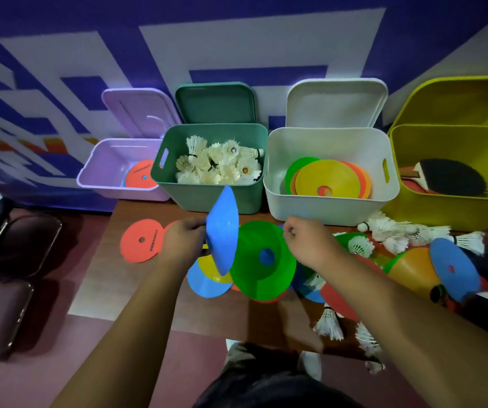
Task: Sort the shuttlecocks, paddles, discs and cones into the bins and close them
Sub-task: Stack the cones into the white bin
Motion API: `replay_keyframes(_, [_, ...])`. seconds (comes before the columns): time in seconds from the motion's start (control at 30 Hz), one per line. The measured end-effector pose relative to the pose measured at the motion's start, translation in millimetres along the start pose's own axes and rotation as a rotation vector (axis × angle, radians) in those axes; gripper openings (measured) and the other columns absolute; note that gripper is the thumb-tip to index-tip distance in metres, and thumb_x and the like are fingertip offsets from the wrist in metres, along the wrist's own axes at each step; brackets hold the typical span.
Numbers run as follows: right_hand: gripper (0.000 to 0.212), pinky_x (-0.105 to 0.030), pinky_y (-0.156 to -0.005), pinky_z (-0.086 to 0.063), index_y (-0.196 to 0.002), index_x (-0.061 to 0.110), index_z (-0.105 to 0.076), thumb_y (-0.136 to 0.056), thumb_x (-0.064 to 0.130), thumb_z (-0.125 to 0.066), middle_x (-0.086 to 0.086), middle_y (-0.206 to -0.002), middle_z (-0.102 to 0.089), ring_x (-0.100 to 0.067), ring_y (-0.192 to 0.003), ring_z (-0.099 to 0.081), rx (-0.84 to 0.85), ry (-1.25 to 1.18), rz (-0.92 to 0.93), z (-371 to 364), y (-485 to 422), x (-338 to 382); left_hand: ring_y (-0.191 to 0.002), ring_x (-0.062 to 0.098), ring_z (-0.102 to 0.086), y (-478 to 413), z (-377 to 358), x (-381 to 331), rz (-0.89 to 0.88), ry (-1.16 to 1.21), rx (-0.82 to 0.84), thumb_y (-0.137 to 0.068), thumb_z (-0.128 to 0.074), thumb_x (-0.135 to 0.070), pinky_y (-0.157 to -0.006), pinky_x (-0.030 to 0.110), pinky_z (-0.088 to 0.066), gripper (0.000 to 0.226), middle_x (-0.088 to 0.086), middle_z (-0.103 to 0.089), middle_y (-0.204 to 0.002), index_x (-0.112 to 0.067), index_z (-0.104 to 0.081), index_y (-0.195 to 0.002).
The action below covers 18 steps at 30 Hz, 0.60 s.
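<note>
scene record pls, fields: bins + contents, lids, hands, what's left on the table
purple bin: orange disc, lid open
green bin: shuttlecocks, lid open
white bin: stacked cones, yellow on top, lid open
yellow bin: paddle, lid open
left hand: holds blue cone on edge
right hand: grips rim of green cone
table: orange disc, blue disc, more cones, loose shuttlecocks
</note>
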State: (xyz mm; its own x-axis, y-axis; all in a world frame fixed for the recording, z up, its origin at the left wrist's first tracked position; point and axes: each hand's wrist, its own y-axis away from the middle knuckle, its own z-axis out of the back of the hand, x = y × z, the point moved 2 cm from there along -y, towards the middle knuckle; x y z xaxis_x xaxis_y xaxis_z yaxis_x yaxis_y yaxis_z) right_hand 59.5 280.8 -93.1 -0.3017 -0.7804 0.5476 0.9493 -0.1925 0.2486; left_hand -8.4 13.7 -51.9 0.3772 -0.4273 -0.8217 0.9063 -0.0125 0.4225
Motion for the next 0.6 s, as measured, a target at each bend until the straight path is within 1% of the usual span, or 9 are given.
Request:
replay_keyframes(0.1, [0.01,-0.039,-0.075,-0.056,-0.09,0.025,-0.068,-0.099,0.025,-0.064,-0.005,-0.087,-0.074,-0.029,-0.082,-0.069,-0.108,-0.125,-0.066,30,6,-16,-0.061,0.022,-0.065,14,-21,-37,0.038,0.153,0.058,-0.094,-0.054,0.005,-0.061,0.038,-0.064,0.03,0.014,-0.07,-0.073,-0.01,-0.08,-0.091])
replay_keyframes(0.17, [0.014,-0.036,-0.068,-0.052,-0.085,0.025,-0.065,-0.099,0.023,-0.065,-0.005,-0.082,-0.072,-0.027,-0.077,-0.068,-0.197,-0.206,-0.101,51,12,-29,-0.072,0.028,-0.069,19,-38,-62,0.046,0.21,0.139,-0.096,-0.056,0.0,-0.072,0.045,-0.064,0.025,0.025,-0.074,-0.087,-0.005,-0.08,-0.1])
replay_keyframes(0.23, [0.014,-0.034,-0.061,-0.042,-0.086,0.022,-0.066,-0.1,0.021,-0.066,-0.003,-0.081,-0.071,-0.022,-0.077,-0.067,-0.276,-0.288,-0.119,75,21,-43,-0.082,0.035,-0.066,19,-60,-89,0.054,0.288,0.248,-0.096,-0.056,-0.002,-0.082,0.054,-0.058,0.022,0.035,-0.072,-0.102,0.0,-0.077,-0.103])
replay_keyframes(0.27, [0.01,-0.032,-0.061,-0.037,-0.091,0.02,-0.068,-0.101,0.021,-0.066,-0.001,-0.086,-0.071,-0.018,-0.08,-0.065,-0.31,-0.319,-0.131,87,27,-50,-0.083,0.036,-0.065,17,-72,-103,0.057,0.338,0.292,-0.096,-0.056,-0.002,-0.081,0.052,-0.057,0.021,0.035,-0.072,-0.101,0.001,-0.076,-0.1])
replay_keyframes(0.33, [0.01,-0.028,-0.063,-0.034,-0.099,0.018,-0.071,-0.103,0.023,-0.064,0.002,-0.094,-0.069,-0.012,-0.088,-0.059,-0.38,-0.35,-0.169,110,39,-65,-0.078,0.029,-0.069,8,-97,-134,0.074,0.455,0.373,-0.099,-0.055,-0.004,-0.076,0.041,-0.063,0.018,0.019,-0.075,-0.09,-0.004,-0.073,-0.095])
replay_keyframes(0.4, [0.011,-0.027,-0.059,-0.039,-0.098,0.02,-0.071,-0.104,0.024,-0.062,0.0,-0.094,-0.071,-0.015,-0.085,-0.06,-0.449,-0.366,-0.215,129,51,-80,-0.084,0.021,-0.072,-8,-123,-161,0.128,0.584,0.473,-0.104,-0.056,-0.01,-0.082,0.037,-0.063,0.016,0.009,-0.077,-0.09,-0.007,-0.07,-0.099])
replay_keyframes(0.43, [0.013,-0.018,-0.056,-0.039,-0.098,0.019,-0.071,-0.104,0.024,-0.061,-0.002,-0.093,-0.072,-0.018,-0.081,-0.062,-0.48,-0.378,-0.235,138,57,-87,-0.086,0.019,-0.072,-19,-136,-170,0.17,0.623,0.497,-0.106,-0.054,-0.011,-0.083,0.036,-0.063,0.017,0.008,-0.076,-0.091,-0.007,-0.069,-0.099])
replay_keyframes(0.5, [0.015,-0.012,-0.052,-0.039,-0.098,0.014,-0.071,-0.106,0.022,-0.059,-0.008,-0.089,-0.071,-0.019,-0.072,-0.062,-0.523,-0.401,-0.271,151,68,-98,-0.076,0.017,-0.069,-38,-159,-177,0.223,0.551,0.466,-0.108,-0.046,-0.005,-0.068,0.03,-0.064,0.023,0.01,-0.068,-0.083,-0.004,-0.065,-0.094])
replay_keyframes(0.6, [0.017,-0.034,-0.064,-0.05,-0.096,0.015,-0.069,-0.106,0.023,-0.058,-0.011,-0.089,-0.071,-0.025,-0.078,-0.065,-0.561,-0.39,-0.313,162,79,-114,-0.049,0.019,-0.066,-58,-181,-157,0.258,0.285,0.339,-0.109,-0.047,-0.002,-0.044,0.029,-0.059,0.026,0.013,-0.061,-0.064,-0.002,-0.057,-0.085])
